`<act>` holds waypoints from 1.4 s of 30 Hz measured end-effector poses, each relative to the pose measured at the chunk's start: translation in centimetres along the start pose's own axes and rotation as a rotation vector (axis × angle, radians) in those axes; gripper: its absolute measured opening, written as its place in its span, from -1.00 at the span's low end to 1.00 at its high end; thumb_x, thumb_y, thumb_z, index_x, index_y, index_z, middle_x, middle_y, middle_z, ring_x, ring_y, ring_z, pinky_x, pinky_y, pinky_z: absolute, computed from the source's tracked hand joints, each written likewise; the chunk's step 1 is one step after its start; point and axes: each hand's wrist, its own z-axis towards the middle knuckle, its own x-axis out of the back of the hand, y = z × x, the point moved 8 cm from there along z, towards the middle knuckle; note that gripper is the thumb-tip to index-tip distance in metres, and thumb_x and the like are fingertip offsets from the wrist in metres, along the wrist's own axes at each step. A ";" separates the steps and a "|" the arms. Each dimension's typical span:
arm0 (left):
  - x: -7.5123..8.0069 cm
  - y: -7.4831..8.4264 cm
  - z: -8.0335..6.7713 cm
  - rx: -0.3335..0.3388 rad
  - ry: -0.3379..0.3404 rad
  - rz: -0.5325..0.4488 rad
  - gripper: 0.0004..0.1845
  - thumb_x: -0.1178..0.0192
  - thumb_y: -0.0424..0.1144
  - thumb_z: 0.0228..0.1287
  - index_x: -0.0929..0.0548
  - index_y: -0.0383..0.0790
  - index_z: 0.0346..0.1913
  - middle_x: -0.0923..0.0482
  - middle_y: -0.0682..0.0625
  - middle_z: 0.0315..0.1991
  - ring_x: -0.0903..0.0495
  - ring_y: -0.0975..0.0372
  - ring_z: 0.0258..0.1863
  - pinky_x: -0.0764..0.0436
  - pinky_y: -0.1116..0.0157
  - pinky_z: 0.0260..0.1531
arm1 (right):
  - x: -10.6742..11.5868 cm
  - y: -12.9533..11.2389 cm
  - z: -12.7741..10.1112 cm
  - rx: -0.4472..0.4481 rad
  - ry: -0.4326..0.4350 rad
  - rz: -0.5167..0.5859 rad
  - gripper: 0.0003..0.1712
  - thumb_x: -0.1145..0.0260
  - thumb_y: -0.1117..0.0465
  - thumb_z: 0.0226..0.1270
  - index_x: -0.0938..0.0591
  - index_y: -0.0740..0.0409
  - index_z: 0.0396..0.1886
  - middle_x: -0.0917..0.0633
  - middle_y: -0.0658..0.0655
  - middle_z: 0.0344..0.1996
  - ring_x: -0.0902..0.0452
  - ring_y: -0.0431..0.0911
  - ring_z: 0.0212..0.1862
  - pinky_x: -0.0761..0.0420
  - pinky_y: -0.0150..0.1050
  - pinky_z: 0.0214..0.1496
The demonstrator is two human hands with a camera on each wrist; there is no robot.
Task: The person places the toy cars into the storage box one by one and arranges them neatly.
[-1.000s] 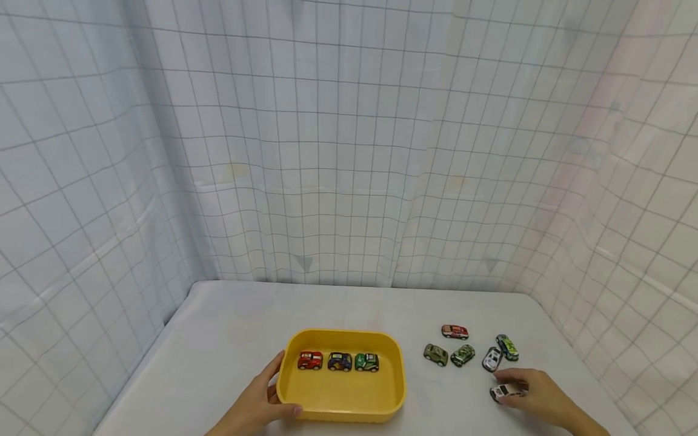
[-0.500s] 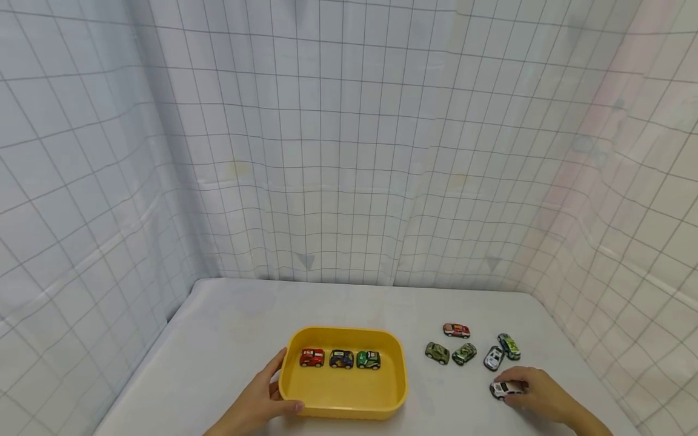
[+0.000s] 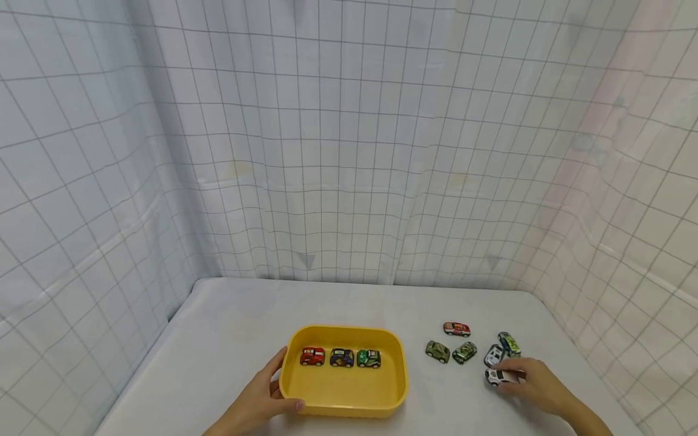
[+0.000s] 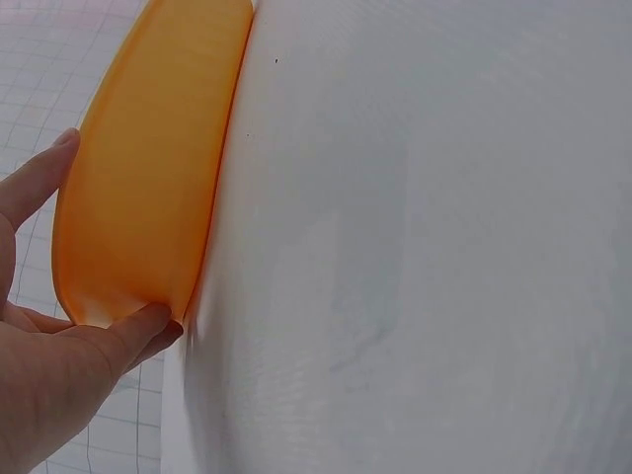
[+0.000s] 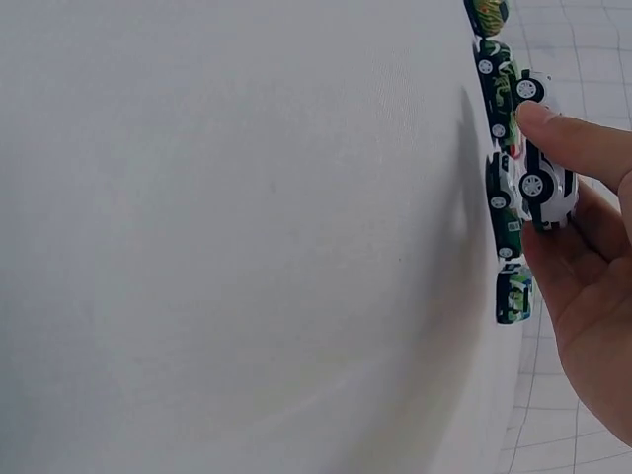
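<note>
In the head view my right hand (image 3: 537, 385) pinches a white toy car (image 3: 500, 377) between thumb and fingers. The right wrist view shows that white toy car (image 5: 554, 183) side-on, wheels clear of the tabletop, overlapping the cars behind. My left hand (image 3: 256, 390) grips the near left corner of a yellow plastic tray (image 3: 345, 411), thumb at the front wall and fingers along the left side. Inside the tray stand a red toy car (image 3: 312, 356), a dark blue one (image 3: 342, 358) and a green one (image 3: 368, 358), in a row along the back.
Right of the tray lie a red-and-white car (image 3: 456, 329), an olive car (image 3: 438, 351), a green camouflage car (image 3: 465, 352), a silver-white car (image 3: 494, 355) and a green-yellow car (image 3: 509, 344). Gridded white curtains (image 3: 349, 181) hang behind and beside the white table (image 3: 245, 315).
My right hand has closed on the white toy car and raised it, shifting it slightly up and left in view. The left hand stays on the tray.
</note>
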 end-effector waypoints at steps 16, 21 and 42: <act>0.2 -0.1 -0.2 0.026 0.035 0.077 0.22 -0.55 -0.12 0.21 0.12 -0.39 0.65 0.16 -0.47 0.60 -0.31 -0.30 0.42 -0.63 0.18 0.15 | -0.2 -2.9 2.6 0.061 -0.008 0.059 -0.61 -0.56 0.08 0.25 -0.80 0.15 0.01 -0.74 -0.05 -0.14 -0.47 -0.32 -0.22 -0.67 -0.33 -0.17; 0.1 -0.1 -0.3 0.013 0.018 0.041 0.21 -0.55 -0.17 0.22 0.14 -0.39 0.65 0.19 -0.46 0.61 -0.32 -0.28 0.42 -0.63 0.19 0.15 | -0.2 -4.5 3.8 0.098 -0.001 0.051 -0.64 -0.53 0.07 0.31 -0.80 0.13 0.02 -0.75 -0.06 -0.13 -0.44 -0.27 -0.27 -0.65 -0.30 -0.22; 0.2 -0.2 -0.1 0.047 0.051 0.119 0.27 -0.59 -0.06 0.13 0.10 -0.38 0.65 0.12 -0.45 0.60 -0.35 -0.30 0.39 -0.64 0.12 0.15 | -2.6 -10.6 8.2 0.211 -0.023 0.116 -0.63 -0.55 0.07 0.28 -0.78 0.12 0.03 -0.71 -0.07 -0.19 -0.54 -0.20 -0.17 -0.72 -0.27 -0.09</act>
